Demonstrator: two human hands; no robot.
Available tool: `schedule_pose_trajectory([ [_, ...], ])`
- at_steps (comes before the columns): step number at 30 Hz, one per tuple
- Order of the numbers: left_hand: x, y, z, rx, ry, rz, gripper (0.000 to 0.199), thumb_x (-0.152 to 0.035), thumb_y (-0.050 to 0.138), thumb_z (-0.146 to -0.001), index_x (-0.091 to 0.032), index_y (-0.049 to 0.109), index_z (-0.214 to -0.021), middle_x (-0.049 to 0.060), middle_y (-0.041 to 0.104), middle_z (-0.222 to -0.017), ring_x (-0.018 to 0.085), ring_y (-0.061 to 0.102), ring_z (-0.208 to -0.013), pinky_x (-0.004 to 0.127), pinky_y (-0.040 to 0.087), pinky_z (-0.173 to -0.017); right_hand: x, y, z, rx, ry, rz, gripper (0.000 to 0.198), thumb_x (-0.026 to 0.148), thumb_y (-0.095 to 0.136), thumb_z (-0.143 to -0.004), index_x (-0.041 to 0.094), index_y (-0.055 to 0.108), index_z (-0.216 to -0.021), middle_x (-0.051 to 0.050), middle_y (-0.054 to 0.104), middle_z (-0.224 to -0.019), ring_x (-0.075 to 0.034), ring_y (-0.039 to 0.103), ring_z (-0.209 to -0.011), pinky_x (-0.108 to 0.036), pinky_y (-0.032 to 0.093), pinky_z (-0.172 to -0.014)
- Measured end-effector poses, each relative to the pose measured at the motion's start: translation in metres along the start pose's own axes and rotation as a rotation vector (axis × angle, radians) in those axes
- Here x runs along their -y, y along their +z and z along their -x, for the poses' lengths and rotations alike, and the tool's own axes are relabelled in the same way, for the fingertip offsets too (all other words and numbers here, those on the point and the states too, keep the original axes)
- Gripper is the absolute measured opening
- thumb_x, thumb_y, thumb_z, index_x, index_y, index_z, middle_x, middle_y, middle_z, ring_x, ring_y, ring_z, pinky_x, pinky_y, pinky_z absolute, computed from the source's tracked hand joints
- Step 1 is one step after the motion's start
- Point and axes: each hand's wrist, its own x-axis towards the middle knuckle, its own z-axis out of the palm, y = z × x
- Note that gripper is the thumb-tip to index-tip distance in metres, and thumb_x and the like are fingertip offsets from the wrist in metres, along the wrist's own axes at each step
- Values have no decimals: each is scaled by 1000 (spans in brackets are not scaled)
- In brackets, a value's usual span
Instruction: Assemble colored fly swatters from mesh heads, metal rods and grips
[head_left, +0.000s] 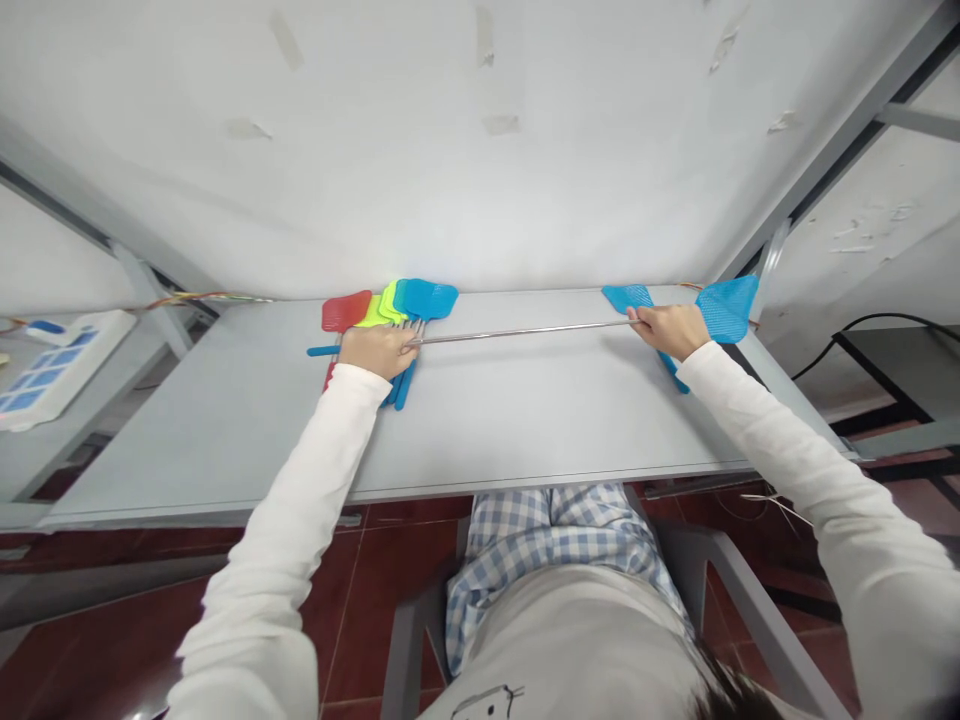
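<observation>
A blue fly swatter (729,308) with an extended metal rod is stretched sideways above the table between my hands. My left hand (373,350) is closed round its handle end, and the blue handle tip sticks out on the left. My right hand (673,330) grips the rod close to the blue mesh head. Under and beside my left hand lie several swatters: a red swatter (346,311), a yellow-green swatter (375,312) and a blue swatter (432,299), their handles partly hidden. Another blue swatter (628,297) lies under my right hand, partly covered.
The grey table (525,430) stands against a white wall (525,200) with tape scraps. Metal frame posts rise on both sides. At the far left is a white tray (67,370) with blue compartments. A dark stool (892,370) stands on the right.
</observation>
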Motion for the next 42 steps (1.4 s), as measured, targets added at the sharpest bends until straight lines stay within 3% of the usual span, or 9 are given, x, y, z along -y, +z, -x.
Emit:
schedule_pose_trajectory([
  [4,-7,6,-10,49,-36,-16,39,-40,37,-88,-21,70,-96,11,69,-84,26,63,-85,32,37,-67,-5,-3,-13,41,36,54,63,39,17,-98,11,72,-86,-17,70,-80,-23,63,-70,-30,28,-59],
  [8,-28,3,-21,96,42,12,37,-38,41,-89,-21,67,-110,12,70,-92,26,63,-89,33,40,-71,3,-7,-28,68,-17,58,63,36,17,-98,11,73,-88,-18,70,-80,-24,65,-74,-30,33,-61],
  [18,-126,-23,-34,98,180,143,40,-18,32,-92,-19,66,-112,17,71,-94,27,68,-95,36,47,-76,72,-34,-27,94,-141,-72,60,36,19,-99,9,72,-93,-23,71,-86,-27,68,-80,-31,36,-62],
  [26,-171,-32,-15,69,293,204,45,-15,23,-96,-14,65,-111,16,72,-92,26,69,-90,36,48,-73,111,-40,-14,106,-233,-138,53,36,24,-99,12,71,-95,-19,71,-82,-22,66,-75,-29,36,-64],
  [30,-161,-33,-18,69,273,190,37,-21,32,-95,-17,66,-109,16,72,-90,27,70,-89,36,48,-72,109,-45,-7,33,-333,-133,41,29,29,-97,12,66,-101,-15,70,-85,-22,63,-77,-31,36,-66],
  [34,-129,-30,-26,27,204,114,38,-19,32,-94,-18,66,-110,18,72,-89,28,69,-90,36,47,-69,87,-49,-2,-318,-451,-59,32,23,33,-93,12,62,-99,-16,64,-103,-26,56,-103,-39,36,-85],
  [36,-116,-29,-28,-3,187,94,39,-18,32,-93,-17,64,-115,18,72,-88,29,69,-89,35,46,-68,77,-52,-3,-409,-494,-38,29,28,38,-91,13,61,-101,-16,63,-106,-28,51,-111,-42,33,-92],
  [38,-109,-28,-27,-22,179,98,40,-16,32,-93,-16,63,-118,18,72,-87,29,70,-86,34,45,-66,71,-56,-8,-382,-540,-31,30,30,41,-89,13,64,-97,-14,65,-97,-28,53,-104,-42,33,-88],
  [42,-116,-25,-17,-42,159,123,42,-15,29,-94,-16,66,-113,17,72,-81,26,70,-80,32,43,-62,78,-64,-20,-165,-619,-31,31,26,41,-84,13,69,-79,-13,67,-72,-24,56,-78,-36,31,-71],
])
